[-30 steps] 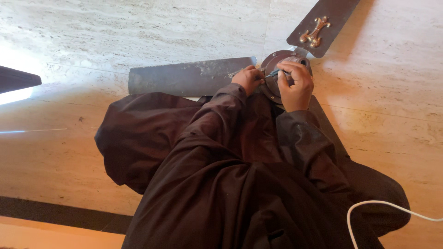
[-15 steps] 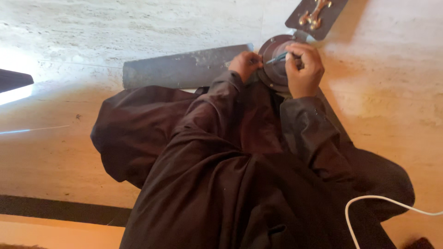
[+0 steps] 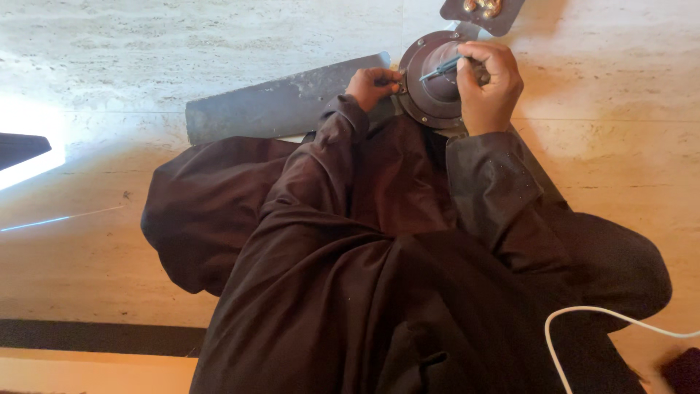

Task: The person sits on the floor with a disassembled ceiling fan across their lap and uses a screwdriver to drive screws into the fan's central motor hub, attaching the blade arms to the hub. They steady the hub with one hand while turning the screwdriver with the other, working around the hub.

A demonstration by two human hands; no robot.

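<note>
A brown ceiling fan lies on the stone floor in front of my knees. Its round motor housing [image 3: 432,82] is at the top centre, with one long blade [image 3: 284,108] reaching left and another blade [image 3: 483,13] cut off by the top edge. My left hand [image 3: 372,86] pinches the housing's left rim where the long blade joins it. My right hand [image 3: 490,86] rests on the housing's right side and grips a thin tool with a blue-grey shaft [image 3: 442,70], its tip pointing left over the housing. Dark brown sleeves cover both arms.
I sit on a pale marble floor [image 3: 146,44], my dark brown robe spread over my lap [image 3: 350,277]. A white cable [image 3: 583,315] curls at the lower right. A dark band [image 3: 95,337] runs along the floor at the lower left. A bright light patch [image 3: 29,138] lies at the left edge.
The view has dropped, so the fan sits higher in frame and its far blade is mostly cut off. My right hand has shifted slightly right on the housing, still with the tool.
</note>
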